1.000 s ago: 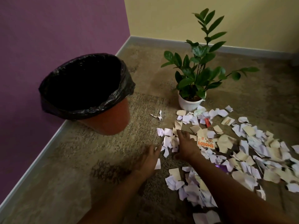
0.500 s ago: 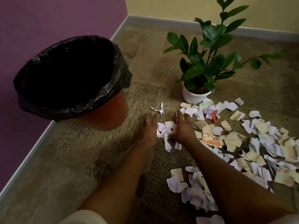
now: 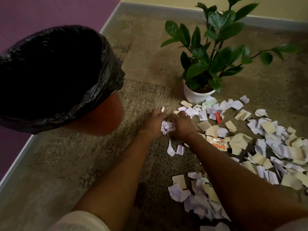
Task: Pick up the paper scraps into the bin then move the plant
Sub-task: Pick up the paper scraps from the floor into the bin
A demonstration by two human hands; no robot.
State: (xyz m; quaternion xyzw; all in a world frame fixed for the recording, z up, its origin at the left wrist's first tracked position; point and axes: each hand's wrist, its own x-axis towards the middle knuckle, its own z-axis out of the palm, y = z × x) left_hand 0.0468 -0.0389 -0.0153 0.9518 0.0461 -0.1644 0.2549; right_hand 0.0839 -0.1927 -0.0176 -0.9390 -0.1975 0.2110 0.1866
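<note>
White scraps (image 3: 167,127) pinched between left hand (image 3: 154,125) and right hand (image 3: 180,126); bin (image 3: 55,77) sits left of grip, left hand nearer.

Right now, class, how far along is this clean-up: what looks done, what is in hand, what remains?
Done: nothing that shows; the inside of the bin is too dark to tell. In hand: the left hand and right hand squeeze a bunch of white scraps between them, low over the carpet beside the bin. Left: most scattered scraps lie on the carpet, and the plant stands in its white pot, untouched.
</note>
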